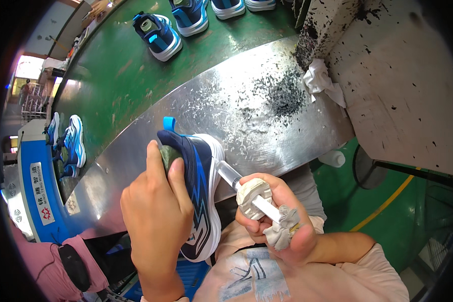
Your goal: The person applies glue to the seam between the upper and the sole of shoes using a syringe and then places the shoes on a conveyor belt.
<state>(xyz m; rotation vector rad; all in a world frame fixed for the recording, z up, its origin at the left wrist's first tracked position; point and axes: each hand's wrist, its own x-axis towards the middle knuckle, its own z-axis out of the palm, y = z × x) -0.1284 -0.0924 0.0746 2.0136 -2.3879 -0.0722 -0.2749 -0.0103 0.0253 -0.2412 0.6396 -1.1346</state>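
Observation:
A navy and blue sneaker (199, 166) with a white sole stands tilted, heel up, in my left hand (156, 206). That hand's thumb and index finger grip the green shoe last (169, 155) in its collar; the other fingers are partly hidden. A syringe (229, 173) with a clear barrel and white plunger is in my right hand (282, 216), fingers wrapped round it. White wrapping covers the syringe's flange and plunger end. The syringe tip points at the sole's edge near the heel; whether it touches, I cannot tell.
Behind the sneaker lies a metal tabletop (186, 105) strewn with black flecks. Several more sneakers (158, 38) stand on the green conveyor belt (110, 75) beyond. At right are a speckled panel (402, 85), crumpled tissue (322, 80) and a white cup (333, 159). A person in a pink sleeve (60, 272) is at lower left.

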